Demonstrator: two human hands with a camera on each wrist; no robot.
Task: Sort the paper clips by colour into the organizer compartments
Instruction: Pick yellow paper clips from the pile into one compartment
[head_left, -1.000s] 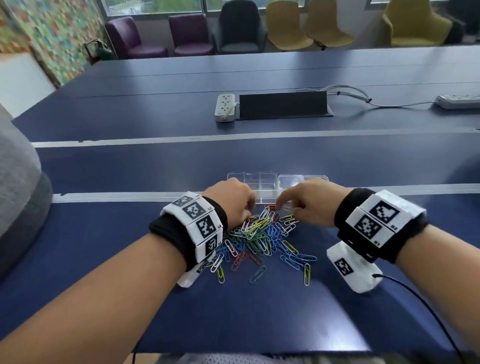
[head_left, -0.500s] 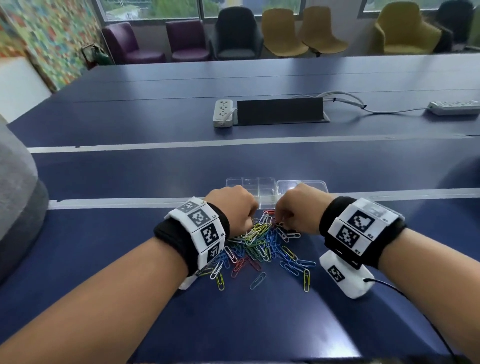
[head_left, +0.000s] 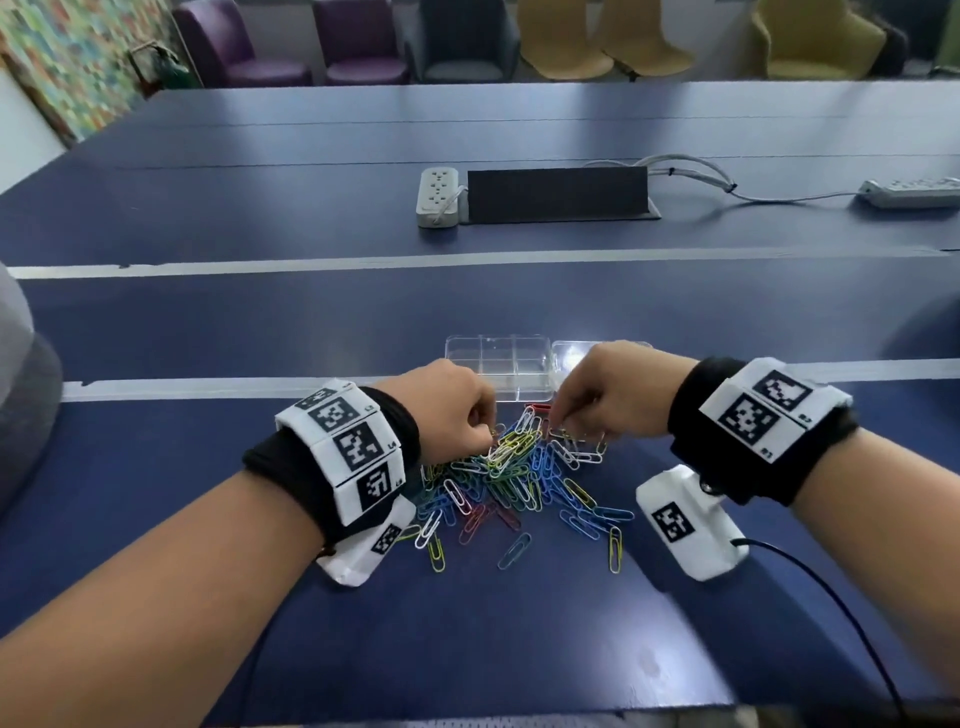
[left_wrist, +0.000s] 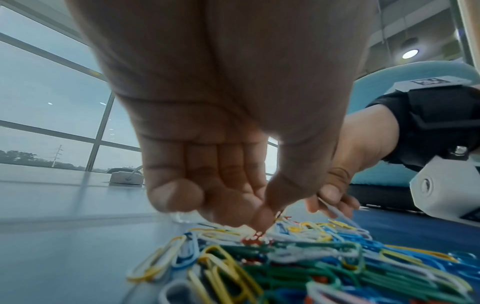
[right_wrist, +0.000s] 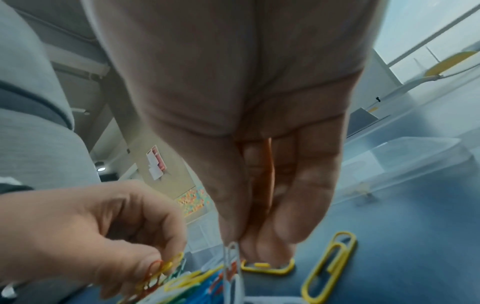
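- Dark blue bench (head_left: 260, 649) with pale strips across it; row of armchairs (head_left: 467, 47) along the far side of the room.
- Pile of paper clips (head_left: 514, 478) (blue, green, yellow, white, red mixed) lies on the bench directly under and just nearer than both sets of fingers.
- Clear organizer (head_left: 496, 371) sits just beyond the fingertips, touching the far edge of the pile; its open lid (head_left: 571, 353) lies to its right, partly behind the right hand. Compartments look clear of clips from the head view; contents not fully resolvable.
- Left hand (head_left: 452, 405): fingers curled, thumb and index tips closed together on clips at the top of the pile. Right wrist view shows an orange clip (right_wrist: 153, 268) and a yellow clip (right_wrist: 172, 263) at those fingertips.
- Right hand (head_left: 608, 395): fingers curled downward, thumb and index closed on a white clip (right_wrist: 231, 257) that hangs below the tips. An orange-red streak shows between the fingers higher up; cannot tell what it is.
- Two loose yellow clips (right_wrist: 330, 265) lie flat on the bench just right of the right fingertips.
- White power strip (head_left: 439, 196) and black panel (head_left: 558, 195) well beyond the organizer.
- Marker-tagged wristbands (head_left: 353, 452) on both wrists.
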